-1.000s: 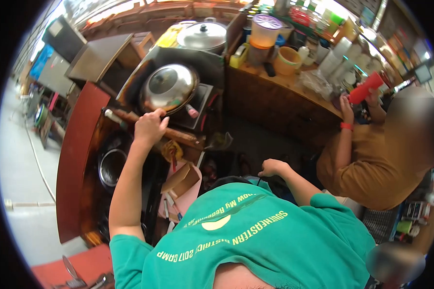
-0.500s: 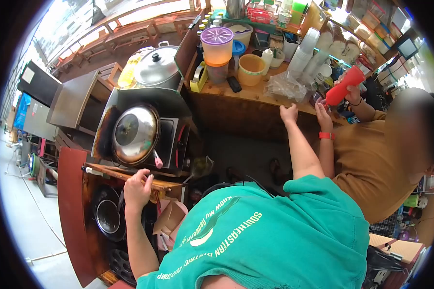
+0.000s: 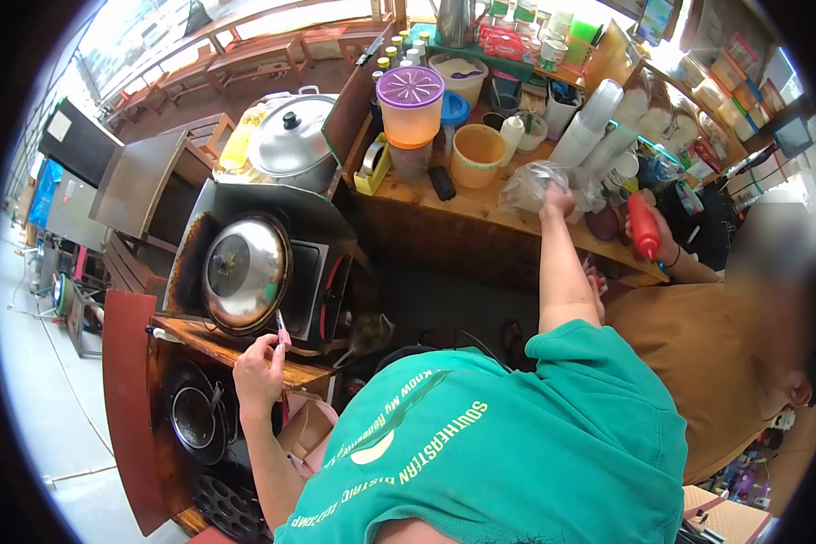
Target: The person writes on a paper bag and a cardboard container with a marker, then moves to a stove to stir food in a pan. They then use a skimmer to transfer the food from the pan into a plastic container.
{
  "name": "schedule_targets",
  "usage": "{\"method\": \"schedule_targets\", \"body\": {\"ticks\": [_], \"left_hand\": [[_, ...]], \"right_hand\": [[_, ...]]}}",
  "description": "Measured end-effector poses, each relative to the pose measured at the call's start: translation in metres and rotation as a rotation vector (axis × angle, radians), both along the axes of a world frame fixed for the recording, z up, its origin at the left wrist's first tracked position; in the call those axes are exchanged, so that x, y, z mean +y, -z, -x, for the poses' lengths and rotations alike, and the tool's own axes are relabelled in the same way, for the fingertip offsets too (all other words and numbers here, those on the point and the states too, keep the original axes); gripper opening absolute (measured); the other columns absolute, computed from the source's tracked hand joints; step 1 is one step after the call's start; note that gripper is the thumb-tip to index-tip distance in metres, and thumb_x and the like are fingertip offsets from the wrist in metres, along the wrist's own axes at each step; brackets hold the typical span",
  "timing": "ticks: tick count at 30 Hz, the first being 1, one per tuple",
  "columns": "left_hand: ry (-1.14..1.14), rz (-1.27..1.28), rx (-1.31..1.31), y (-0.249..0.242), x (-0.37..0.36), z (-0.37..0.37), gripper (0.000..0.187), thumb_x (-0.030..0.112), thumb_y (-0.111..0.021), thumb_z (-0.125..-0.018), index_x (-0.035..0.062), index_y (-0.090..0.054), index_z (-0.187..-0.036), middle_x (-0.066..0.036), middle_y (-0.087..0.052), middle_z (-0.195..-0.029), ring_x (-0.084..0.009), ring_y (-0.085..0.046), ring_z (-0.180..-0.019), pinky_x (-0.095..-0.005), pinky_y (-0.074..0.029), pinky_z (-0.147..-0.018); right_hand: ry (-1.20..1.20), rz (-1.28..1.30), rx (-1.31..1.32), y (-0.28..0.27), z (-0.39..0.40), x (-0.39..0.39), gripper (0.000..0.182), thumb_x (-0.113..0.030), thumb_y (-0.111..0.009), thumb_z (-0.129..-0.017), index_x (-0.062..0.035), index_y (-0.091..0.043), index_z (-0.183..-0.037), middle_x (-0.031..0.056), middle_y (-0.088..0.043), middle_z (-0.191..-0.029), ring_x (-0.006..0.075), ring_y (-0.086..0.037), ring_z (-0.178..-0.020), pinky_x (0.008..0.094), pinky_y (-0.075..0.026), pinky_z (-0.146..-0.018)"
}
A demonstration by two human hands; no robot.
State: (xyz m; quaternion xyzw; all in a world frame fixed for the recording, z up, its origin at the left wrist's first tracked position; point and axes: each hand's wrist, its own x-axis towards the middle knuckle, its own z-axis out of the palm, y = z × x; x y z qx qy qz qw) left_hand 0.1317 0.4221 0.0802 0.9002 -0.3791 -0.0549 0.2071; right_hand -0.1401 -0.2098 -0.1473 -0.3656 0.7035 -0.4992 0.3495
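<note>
On the left, my left hand (image 3: pixel 259 370) has its fingers closed at the pink end of a slim utensil handle (image 3: pixel 284 334). The handle sticks out from the edge of a domed metal lid (image 3: pixel 245 272), which covers a pan on the stove (image 3: pixel 313 286). My right arm reaches forward to the wooden counter. There my right hand (image 3: pixel 558 201) grips a crumpled clear plastic bag (image 3: pixel 528 189), with the fingertips partly hidden in it. An orange tub (image 3: pixel 479 156) and stacked plastic cups (image 3: pixel 589 122) stand close by.
A co-worker in a brown shirt (image 3: pixel 680 363) is at my right, holding a red squeeze bottle (image 3: pixel 644 228) nozzle down. A large lidded pot (image 3: pixel 292 145) stands behind the stove. A purple-lidded container (image 3: pixel 410 109) sits on the counter. Pans (image 3: pixel 198 412) rest on a low shelf.
My right hand has moved forward from the counter edge onto the plastic bag. My left hand has closed at the pink handle. The co-worker's red bottle has been lowered and tipped nozzle down.
</note>
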Motion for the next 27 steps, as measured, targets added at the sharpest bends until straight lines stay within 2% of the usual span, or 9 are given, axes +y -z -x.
{"method": "schedule_targets", "body": {"ticks": [6,8,12,14,15,17,21,24,27], "left_hand": [[0.004,0.057,0.021,-0.002,-0.018,-0.001,0.014,0.018,-0.066,-0.091,0.0066,-0.067,-0.098,-0.011,-0.068,-0.075,-0.0301,-0.066,-0.067,-0.0412,-0.05,-0.063],[0.019,0.058,-0.002,0.001,-0.02,-0.004,0.015,0.018,-0.066,-0.091,0.0054,-0.067,-0.099,-0.011,-0.068,-0.076,-0.0297,-0.066,-0.067,-0.0406,-0.05,-0.062],[0.001,0.048,-0.045,0.001,-0.025,-0.008,0.015,0.017,-0.065,-0.091,0.0043,-0.067,-0.099,-0.01,-0.068,-0.075,-0.0299,-0.066,-0.068,-0.0415,-0.05,-0.063],[-0.003,0.037,-0.054,-0.001,-0.028,-0.009,0.015,0.017,-0.065,-0.09,0.004,-0.066,-0.099,-0.01,-0.068,-0.074,-0.03,-0.067,-0.069,-0.0418,-0.05,-0.064],[0.004,0.022,-0.037,-0.004,-0.03,-0.008,0.015,0.016,-0.066,-0.09,0.0044,-0.066,-0.099,-0.01,-0.068,-0.074,-0.0302,-0.067,-0.069,-0.042,-0.05,-0.064],[0.001,0.008,-0.026,-0.007,-0.032,-0.009,0.014,0.016,-0.066,-0.089,0.0049,-0.066,-0.099,-0.01,-0.068,-0.073,-0.0304,-0.067,-0.069,-0.0422,-0.051,-0.065],[0.028,-0.012,-0.055,-0.012,-0.039,-0.011,0.015,0.015,-0.067,-0.088,0.0061,-0.067,-0.1,-0.01,-0.067,-0.073,-0.0307,-0.067,-0.069,-0.0417,-0.051,-0.064],[0.036,-0.012,-0.058,-0.008,-0.042,-0.013,0.016,0.016,-0.068,-0.087,0.0066,-0.067,-0.1,-0.01,-0.068,-0.075,-0.031,-0.067,-0.07,-0.042,-0.051,-0.063],[0.051,-0.011,-0.1,-0.004,-0.05,-0.016,0.017,0.02,-0.07,-0.086,0.0083,-0.068,-0.099,-0.01,-0.068,-0.076,-0.0311,-0.067,-0.07,-0.0429,-0.052,-0.064]], "right_hand": [[-0.439,0.426,0.725,-0.091,-0.005,0.042,0.021,-0.023,-0.071,-0.076,-0.0085,-0.074,-0.091,0.0103,-0.069,-0.088,0.0344,-0.065,-0.086,0.0435,-0.052,-0.078],[-0.474,0.718,0.943,-0.106,0.002,0.05,0.02,-0.021,-0.071,-0.075,-0.0114,-0.075,-0.092,0.0059,-0.067,-0.095,0.0295,-0.061,-0.099,0.0442,-0.05,-0.085],[-0.39,0.759,1.127,-0.123,0.028,0.038,0.023,-0.026,-0.072,-0.073,-0.0156,-0.077,-0.093,0.0055,-0.063,-0.117,0.0305,-0.053,-0.117,0.0481,-0.045,-0.097],[-0.216,0.545,1.267,-0.131,0.036,0.029,0.038,-0.037,-0.074,-0.071,-0.0193,-0.076,-0.104,0.0085,-0.056,-0.134,0.0374,-0.048,-0.126,0.054,-0.039,-0.106],[-0.222,0.552,1.261,-0.135,0.038,0.024,0.038,-0.037,-0.074,-0.071,-0.0193,-0.076,-0.104,0.0085,-0.056,-0.134,0.0374,-0.048,-0.126,0.054,-0.039,-0.106],[-0.25,0.116,1.237,-0.142,0.043,0.009,0.052,-0.047,-0.075,-0.069,-0.0224,-0.073,-0.114,0.0146,-0.058,-0.132,0.0373,-0.052,-0.126,0.0503,-0.039,-0.107],[-0.477,-0.031,1.125,-0.121,0.057,-0.04,0.058,-0.046,-0.074,-0.067,-0.0149,-0.07,-0.116,0.0182,-0.061,-0.128,0.0396,-0.058,-0.119,0.0482,-0.045,-0.103],[-0.719,-0.023,1.035,-0.123,0.05,-0.056,0.059,-0.044,-0.074,-0.067,-0.0091,-0.069,-0.114,0.0198,-0.061,-0.126,0.04,-0.058,-0.117,0.0477,-0.047,-0.1],[-0.558,0.343,1.117,-0.13,0.025,-0.031,0.044,-0.034,-0.073,-0.073,-0.0102,-0.069,-0.11,0.0163,-0.066,-0.115,0.0355,-0.059,-0.112,0.0468,-0.045,-0.1]]}}
